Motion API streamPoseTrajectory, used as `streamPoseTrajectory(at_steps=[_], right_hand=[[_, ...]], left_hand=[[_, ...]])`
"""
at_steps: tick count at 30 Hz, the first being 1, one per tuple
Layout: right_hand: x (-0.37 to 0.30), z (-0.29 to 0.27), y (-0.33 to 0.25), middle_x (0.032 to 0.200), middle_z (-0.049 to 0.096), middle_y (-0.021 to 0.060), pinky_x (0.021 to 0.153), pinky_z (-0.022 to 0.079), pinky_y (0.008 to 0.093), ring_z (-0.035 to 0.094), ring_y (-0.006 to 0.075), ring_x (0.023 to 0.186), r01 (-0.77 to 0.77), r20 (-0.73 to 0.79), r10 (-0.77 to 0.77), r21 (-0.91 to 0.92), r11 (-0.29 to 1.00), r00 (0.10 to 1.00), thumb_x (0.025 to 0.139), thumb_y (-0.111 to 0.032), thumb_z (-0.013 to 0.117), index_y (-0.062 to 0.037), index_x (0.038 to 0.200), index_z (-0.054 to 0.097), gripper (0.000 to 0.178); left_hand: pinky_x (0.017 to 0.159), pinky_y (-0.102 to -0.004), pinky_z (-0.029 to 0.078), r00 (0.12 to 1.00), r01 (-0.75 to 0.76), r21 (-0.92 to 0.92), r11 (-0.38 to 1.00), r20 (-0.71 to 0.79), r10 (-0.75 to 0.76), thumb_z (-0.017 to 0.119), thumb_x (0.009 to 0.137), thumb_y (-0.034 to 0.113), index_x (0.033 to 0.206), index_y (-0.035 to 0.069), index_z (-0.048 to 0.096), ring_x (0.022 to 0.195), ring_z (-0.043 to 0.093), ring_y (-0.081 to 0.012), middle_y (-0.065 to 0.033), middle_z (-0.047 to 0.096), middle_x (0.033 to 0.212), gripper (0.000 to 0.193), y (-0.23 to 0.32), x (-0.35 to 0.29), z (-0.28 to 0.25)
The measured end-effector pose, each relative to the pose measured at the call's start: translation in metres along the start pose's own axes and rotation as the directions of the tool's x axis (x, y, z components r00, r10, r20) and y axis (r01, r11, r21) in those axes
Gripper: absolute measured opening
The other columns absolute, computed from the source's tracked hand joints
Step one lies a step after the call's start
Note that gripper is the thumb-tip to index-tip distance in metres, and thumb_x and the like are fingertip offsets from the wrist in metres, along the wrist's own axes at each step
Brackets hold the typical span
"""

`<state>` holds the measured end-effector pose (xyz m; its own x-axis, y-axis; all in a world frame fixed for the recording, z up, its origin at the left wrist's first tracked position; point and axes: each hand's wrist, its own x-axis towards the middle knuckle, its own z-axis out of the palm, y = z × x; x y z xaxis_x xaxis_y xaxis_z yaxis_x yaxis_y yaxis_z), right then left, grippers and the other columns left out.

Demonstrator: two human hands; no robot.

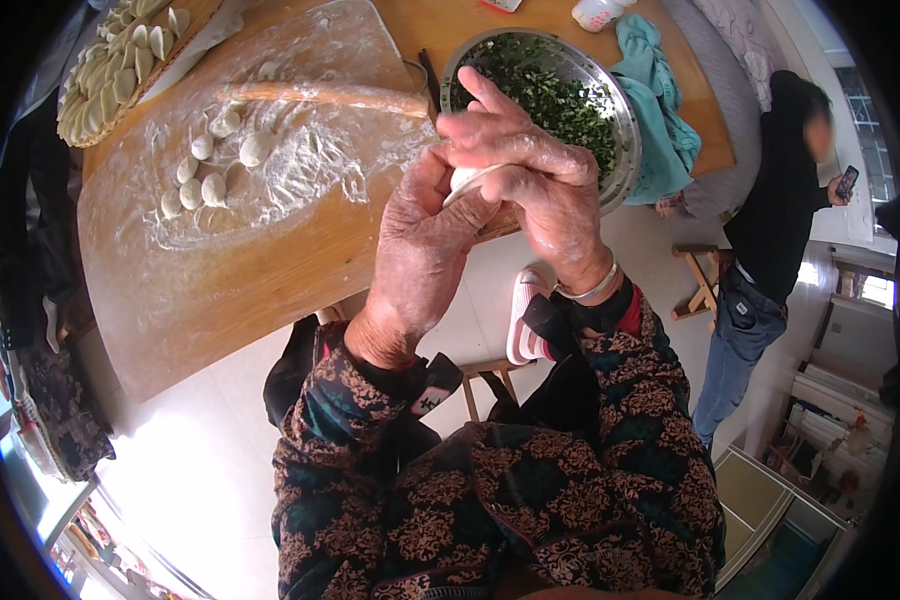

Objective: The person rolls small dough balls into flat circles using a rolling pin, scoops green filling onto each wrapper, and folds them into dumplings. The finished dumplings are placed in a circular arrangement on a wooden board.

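Observation:
Both my hands come together over the table's near edge, floury, with a white dumpling (466, 181) between them. My left hand (415, 240) holds the dumpling from the left, its thumb and fingers closed about the wrapper. From the right, my right hand (545, 185) presses its thumb and fingers on the same dumpling; some of its fingers reach up past it. Most of the dumpling is hidden by my fingers. Just beyond them stands a metal bowl (627, 120) of chopped green filling (570, 98), partly covered by my right hand.
A floured board (220, 290) bears a wooden rolling pin (340, 96) and several dough balls (255, 149). At far left, a woven tray (192, 32) holds rows of dumplings (120, 75). A teal cloth (660, 125) lies beside the bowl. A person (770, 200) with a phone stands at right near a stool (697, 280).

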<state>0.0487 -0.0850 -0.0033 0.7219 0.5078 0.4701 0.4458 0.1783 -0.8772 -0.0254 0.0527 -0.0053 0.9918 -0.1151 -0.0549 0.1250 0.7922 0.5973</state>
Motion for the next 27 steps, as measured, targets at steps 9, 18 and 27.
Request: streamPoseTrajectory(at_steps=[9, 18, 27], right_hand=[[0.003, 0.011, -0.018, 0.139, 0.062, 0.0128, 0.120, 0.035, 0.0432, 0.040, 0.0291, 0.146, -0.037, -0.117, 0.058, 0.173, 0.984, 0.991, 0.075, -0.005, 0.083, -0.0024, 0.117, 0.074, 0.043], [0.009, 0.008, -0.044, 0.087, 0.063, 0.0065, 0.069, 0.050, 0.0329, 0.061, 0.0219, 0.081, 0.317, 0.002, -0.405, -0.626, 0.713, 0.914, 0.069, -0.004, 0.083, -0.0031, 0.090, 0.076, 0.022], [0.020, 0.031, -0.023, 0.089, 0.064, 0.0085, 0.070, 0.052, 0.0339, 0.061, 0.0266, 0.082, 0.282, 0.051, -0.347, -0.697, 0.659, 0.937, 0.073, 0.001, 0.076, -0.0037, 0.089, 0.072, 0.017]], left_hand=[[0.101, -0.0324, 0.048, 0.998, -0.059, -0.005, 0.998, 0.025, 0.059, 0.064, 0.097, 0.002, 0.134, 0.003, 0.051, 0.116, 0.059, -0.0162, -0.0076, 0.061, 0.127, 0.039, 0.008, -0.004, 0.004], [0.096, -0.0270, 0.051, 0.980, -0.199, 0.186, 0.962, 0.036, 0.196, 0.064, 0.095, -0.007, 0.131, 0.003, 0.054, 0.109, 0.060, -0.0128, -0.0053, 0.062, 0.121, 0.039, 0.018, -0.014, 0.005], [0.101, -0.0315, 0.048, 0.995, -0.092, -0.010, 0.996, 0.034, 0.093, 0.063, 0.101, 0.017, 0.132, 0.002, 0.054, 0.112, 0.059, -0.0156, -0.0069, 0.062, 0.122, 0.036, 0.031, -0.014, -0.022]])
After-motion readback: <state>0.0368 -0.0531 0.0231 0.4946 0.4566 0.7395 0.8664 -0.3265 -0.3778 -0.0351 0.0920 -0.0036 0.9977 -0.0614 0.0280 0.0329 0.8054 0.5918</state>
